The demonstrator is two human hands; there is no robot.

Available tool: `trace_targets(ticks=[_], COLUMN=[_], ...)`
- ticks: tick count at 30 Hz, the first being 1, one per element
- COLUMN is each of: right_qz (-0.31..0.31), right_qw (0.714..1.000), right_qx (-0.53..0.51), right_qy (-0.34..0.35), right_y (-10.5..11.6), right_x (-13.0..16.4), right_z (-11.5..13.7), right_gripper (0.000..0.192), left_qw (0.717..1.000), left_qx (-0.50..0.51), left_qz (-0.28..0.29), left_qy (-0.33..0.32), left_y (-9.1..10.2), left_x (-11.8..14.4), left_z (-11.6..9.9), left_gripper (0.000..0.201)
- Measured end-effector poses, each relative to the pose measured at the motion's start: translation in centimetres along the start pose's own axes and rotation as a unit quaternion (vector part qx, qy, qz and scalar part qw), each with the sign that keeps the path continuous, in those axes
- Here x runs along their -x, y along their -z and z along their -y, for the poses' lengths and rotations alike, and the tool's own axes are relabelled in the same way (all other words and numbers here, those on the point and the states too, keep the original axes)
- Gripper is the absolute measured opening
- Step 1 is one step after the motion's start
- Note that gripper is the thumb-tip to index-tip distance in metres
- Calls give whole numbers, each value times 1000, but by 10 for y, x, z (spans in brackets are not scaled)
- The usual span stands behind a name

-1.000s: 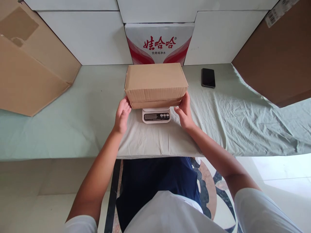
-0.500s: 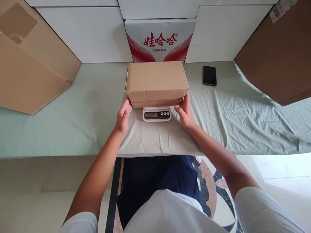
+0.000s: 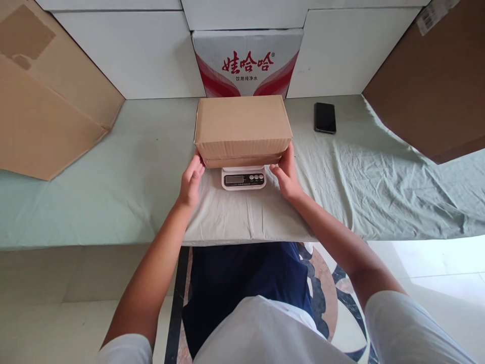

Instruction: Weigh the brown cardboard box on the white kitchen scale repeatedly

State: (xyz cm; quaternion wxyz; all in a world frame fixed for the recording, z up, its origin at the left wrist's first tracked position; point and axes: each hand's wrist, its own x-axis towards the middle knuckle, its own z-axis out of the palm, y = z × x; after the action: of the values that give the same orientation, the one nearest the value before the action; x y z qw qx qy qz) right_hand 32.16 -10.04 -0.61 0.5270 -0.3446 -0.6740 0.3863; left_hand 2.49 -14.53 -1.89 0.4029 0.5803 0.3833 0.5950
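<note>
Box [image 3: 243, 119] over scale [image 3: 244, 187]: staying put, apparently still being steadied. Left hand [image 3: 191, 180], right hand [image 3: 287, 176]: gripping lower corners, fingers half-curled.

Small box [image 3: 243, 121] is made of matt cardboard; scale [image 3: 243, 185] is cased in smooth plastic; wrinkled cloth [image 3: 113, 202] is spread beneath.

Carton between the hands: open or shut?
Shut, on the sides that show: the carton has a flat, unbroken top and no flap stands up. Its underside is hidden, so I cannot tell there.
</note>
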Motion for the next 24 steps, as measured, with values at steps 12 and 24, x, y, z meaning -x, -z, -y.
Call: trace_targets(ticks=[12,24], right_qz=[-58,-107], right_qw=[998,993], right_qx=[-15,-19], right_qy=[-1,-46], right_y=[13,27], right_x=[-7,-13], right_z=[-5,-23], right_gripper=[94,94], left_qw=[999,998], left_qx=[5,8], left_qz=[-53,-62], left_qy=[-9,-1], left_y=[9,12], left_x=[-8,-11], left_z=[-5,1], left_gripper=[82,87])
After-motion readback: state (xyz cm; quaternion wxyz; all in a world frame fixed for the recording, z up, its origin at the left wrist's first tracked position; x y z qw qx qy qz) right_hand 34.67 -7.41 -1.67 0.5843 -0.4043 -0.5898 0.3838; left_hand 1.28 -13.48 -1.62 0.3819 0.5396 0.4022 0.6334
